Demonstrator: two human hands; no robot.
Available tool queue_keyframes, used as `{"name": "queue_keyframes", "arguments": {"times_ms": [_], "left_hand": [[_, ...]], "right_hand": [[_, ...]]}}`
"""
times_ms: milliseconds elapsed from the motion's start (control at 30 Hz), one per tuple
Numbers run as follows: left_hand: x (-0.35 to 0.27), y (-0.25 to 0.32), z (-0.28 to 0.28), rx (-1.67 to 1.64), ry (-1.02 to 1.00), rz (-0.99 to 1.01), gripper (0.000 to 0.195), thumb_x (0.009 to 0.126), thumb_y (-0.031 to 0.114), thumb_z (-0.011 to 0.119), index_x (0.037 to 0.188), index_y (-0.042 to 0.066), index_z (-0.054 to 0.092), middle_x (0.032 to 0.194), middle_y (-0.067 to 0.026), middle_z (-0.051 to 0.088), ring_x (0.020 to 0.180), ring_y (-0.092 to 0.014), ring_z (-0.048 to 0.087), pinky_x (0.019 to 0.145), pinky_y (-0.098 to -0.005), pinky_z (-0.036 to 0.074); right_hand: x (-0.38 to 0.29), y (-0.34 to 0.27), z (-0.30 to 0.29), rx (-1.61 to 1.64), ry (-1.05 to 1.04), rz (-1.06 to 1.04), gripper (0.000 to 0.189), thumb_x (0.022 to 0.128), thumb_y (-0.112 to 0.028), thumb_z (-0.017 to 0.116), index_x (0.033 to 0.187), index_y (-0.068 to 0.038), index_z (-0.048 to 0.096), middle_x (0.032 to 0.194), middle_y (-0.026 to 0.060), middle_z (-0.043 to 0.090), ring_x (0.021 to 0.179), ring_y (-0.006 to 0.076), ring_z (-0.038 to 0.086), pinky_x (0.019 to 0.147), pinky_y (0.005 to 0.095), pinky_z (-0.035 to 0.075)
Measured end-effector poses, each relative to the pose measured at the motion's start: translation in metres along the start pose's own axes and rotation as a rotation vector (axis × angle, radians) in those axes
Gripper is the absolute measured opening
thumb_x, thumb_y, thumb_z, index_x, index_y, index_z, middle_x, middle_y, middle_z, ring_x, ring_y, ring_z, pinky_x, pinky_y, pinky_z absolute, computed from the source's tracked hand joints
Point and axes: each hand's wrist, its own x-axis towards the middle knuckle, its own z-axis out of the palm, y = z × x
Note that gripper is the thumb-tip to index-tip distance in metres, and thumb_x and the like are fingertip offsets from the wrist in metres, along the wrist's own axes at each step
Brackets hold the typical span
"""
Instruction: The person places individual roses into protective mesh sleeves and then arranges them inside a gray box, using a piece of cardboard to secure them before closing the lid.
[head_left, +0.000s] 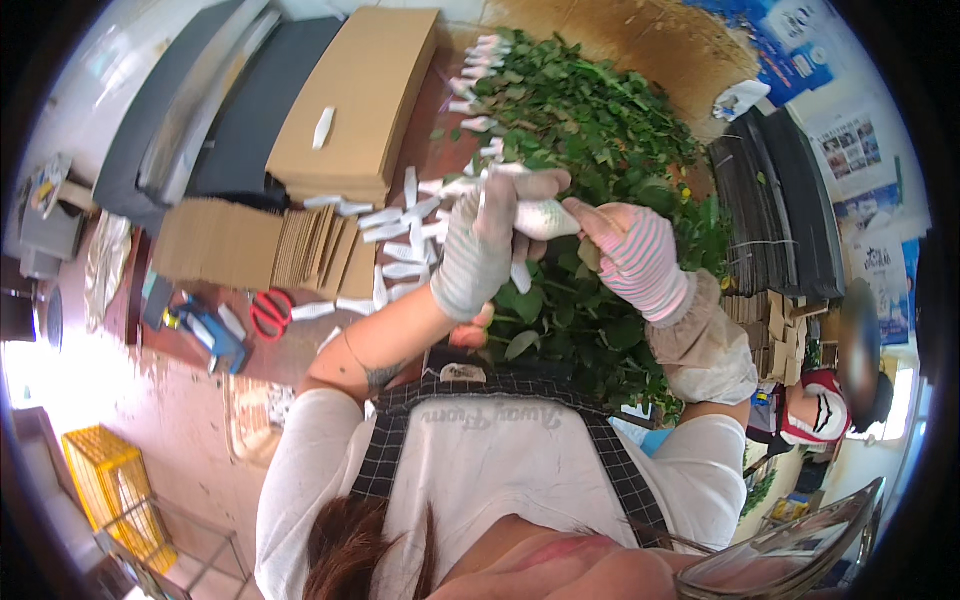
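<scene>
My left hand, in a pale striped glove with soiled fingers, grips a white foam net sleeve. The sleeve appears to enclose a flower bud; greenish tints show through its mesh. At the sleeve's right tip, my right hand, in a pink-and-grey striped glove, pinches what looks like the stem end. Leafy green rose stems lie beneath both hands. Below my left wrist, a peach-coloured rose shows uncovered. Several loose foam net sleeves are scattered left of my left hand.
Red-handled scissors and a blue tool rest on the left. Cardboard sheets are stacked behind cut cardboard pieces. A pile of sleeved roses lies ahead. Dark bundled sheets stand right; another person is beyond.
</scene>
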Motion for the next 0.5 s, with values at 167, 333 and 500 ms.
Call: {"name": "queue_keyframes", "arguments": {"times_ms": [167,333,500], "left_hand": [[-0.011,0.04,-0.06,-0.342,0.377,0.36,0.058,0.095,0.052,0.029,0.086,0.002,0.058,0.077,-0.0115,0.061,0.059,-0.017,0.057,0.053,-0.0274,0.048],[-0.03,0.005,-0.105,0.707,0.093,0.326,0.006,0.076,0.007,0.061,0.079,0.006,0.057,0.086,-0.0111,0.062,0.069,-0.023,0.057,0.069,-0.0358,0.048],[-0.045,-0.087,-0.079,1.415,-0.418,0.199,0.037,0.079,0.029,0.06,0.111,0.011,0.057,0.1,-0.0113,0.059,0.097,-0.031,0.055,0.08,-0.0401,0.045]], "right_hand": [[0.009,-0.014,-0.042,-0.318,-0.013,0.174,0.049,0.073,0.001,0.051,0.119,-0.014,0.058,0.084,0.0067,0.064,0.075,0.0228,0.063,0.062,0.0326,0.05],[-0.023,-0.007,-0.063,-0.073,0.147,0.03,0.021,0.088,-0.012,0.05,0.102,-0.005,0.063,0.089,0.0131,0.064,0.077,0.028,0.062,0.07,0.0356,0.049],[-0.027,-0.023,0.022,0.157,-0.003,0.195,0.043,0.062,0.005,0.059,0.105,-0.005,0.062,0.077,0.0108,0.061,0.064,0.0284,0.058,0.054,0.0346,0.046]]}}
